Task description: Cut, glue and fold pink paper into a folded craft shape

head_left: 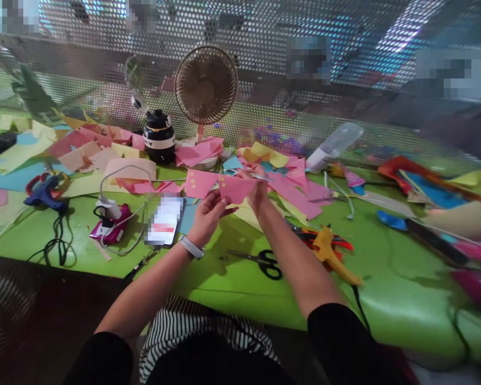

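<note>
A pink paper piece (201,183) with small yellowish marks is held up over the green table, with a fold or second piece at its right. My left hand (209,214), a pale band on its wrist, is closed on the paper's lower edge. At the paper's right side is my right hand (254,184), its fingers closed round a thin metallic tool (260,177) whose full shape cannot be made out. Black-handled scissors (260,258) lie on the table between my forearms. A phone (165,220) lies to the left of my left hand.
On the green table (220,283) stand a fan (206,85) and a black bottle (159,137). Coloured paper scraps spread along the back. A yellow glue gun (332,251) lies right of my right forearm; a magenta power bank (110,224) with cables lies left.
</note>
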{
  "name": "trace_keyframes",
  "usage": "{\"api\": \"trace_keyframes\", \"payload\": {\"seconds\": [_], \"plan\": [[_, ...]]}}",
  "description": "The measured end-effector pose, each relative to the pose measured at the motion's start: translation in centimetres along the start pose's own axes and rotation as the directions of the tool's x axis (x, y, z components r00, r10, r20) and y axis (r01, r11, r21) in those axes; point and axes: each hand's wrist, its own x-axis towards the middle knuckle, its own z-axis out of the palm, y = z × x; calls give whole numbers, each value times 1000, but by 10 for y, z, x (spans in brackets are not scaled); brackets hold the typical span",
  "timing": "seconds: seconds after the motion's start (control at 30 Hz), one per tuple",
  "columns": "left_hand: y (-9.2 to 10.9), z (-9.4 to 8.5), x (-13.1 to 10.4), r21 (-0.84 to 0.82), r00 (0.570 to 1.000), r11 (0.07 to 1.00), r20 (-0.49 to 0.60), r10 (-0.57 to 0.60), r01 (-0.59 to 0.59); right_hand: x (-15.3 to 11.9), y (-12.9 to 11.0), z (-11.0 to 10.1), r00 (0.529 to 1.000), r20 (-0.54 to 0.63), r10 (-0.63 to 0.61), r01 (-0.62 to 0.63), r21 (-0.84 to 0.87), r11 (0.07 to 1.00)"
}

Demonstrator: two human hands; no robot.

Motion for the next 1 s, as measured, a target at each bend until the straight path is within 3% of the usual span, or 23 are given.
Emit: {"api": "trace_keyframes", "payload": {"seconds": [0.07,0.17,0.27,0.43,0.6,0.77,1.0], "plan": [[0,0,1,11,1000,1000,3,7,-7,3,-4,-29,988,-144,-47,48,4,999],[0,-1,2,44,1000,999,2,25,-25,0,-14,-70,921,-373,-115,127,7,992],[-1,-1,3,77,1000,997,-1,28,-28,-17,-32,-90,894,-433,-118,155,52,987],[-6,-2,4,99,1000,995,5,14,-15,-76,-54,-67,985,-155,-75,98,149,984],[-9,-2,2,142,999,989,11,-31,29,-108,-46,-44,999,-7,-52,52,142,989],[-8,1,-1,165,998,986,52,-29,20,-107,-37,-43,1000,7,-22,20,172,985],[-10,3,-4,163,997,986,67,-31,20,-115,-31,-36,995,-91,-44,62,202,977]]}}
